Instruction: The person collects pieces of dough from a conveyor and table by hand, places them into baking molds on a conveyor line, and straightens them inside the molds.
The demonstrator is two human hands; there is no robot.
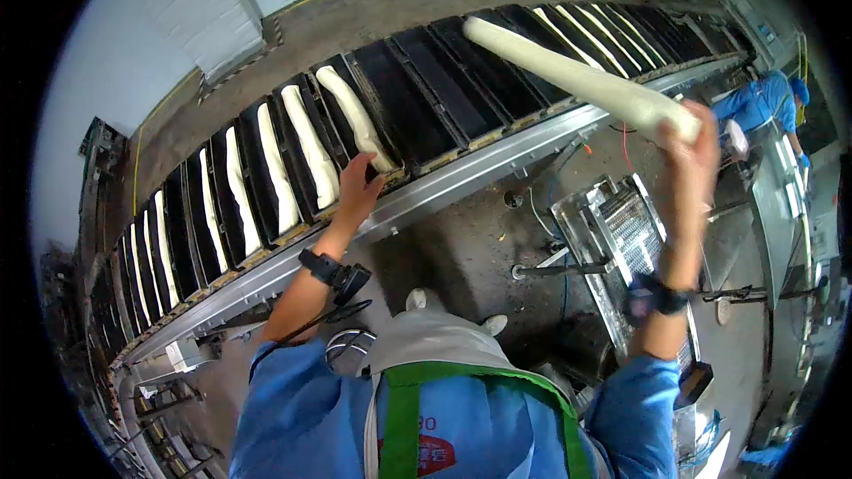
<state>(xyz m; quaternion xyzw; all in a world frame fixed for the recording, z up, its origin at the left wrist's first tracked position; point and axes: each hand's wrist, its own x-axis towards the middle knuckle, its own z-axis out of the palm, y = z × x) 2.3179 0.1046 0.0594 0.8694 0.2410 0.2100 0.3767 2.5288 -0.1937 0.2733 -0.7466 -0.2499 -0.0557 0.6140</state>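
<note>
My right hand [690, 144], raised at the right, is wrapped round the near end of a long pale dough roll [577, 78]. The roll slants up and left over the black trays [404, 93]. My left hand [359, 184] is at the near end of another dough roll [349, 111] lying in a tray, with its fingers apart at the roll's tip and the tray's edge. Left of it, more rolls [309, 146] lie lengthwise, one to a tray.
A metal rail [444, 188] runs along the trays' near side. A metal frame with a mesh surface [635, 226] stands at the right. Beyond it a person in blue [763, 102] bends over a metal table [781, 191]. Cables hang below the rail.
</note>
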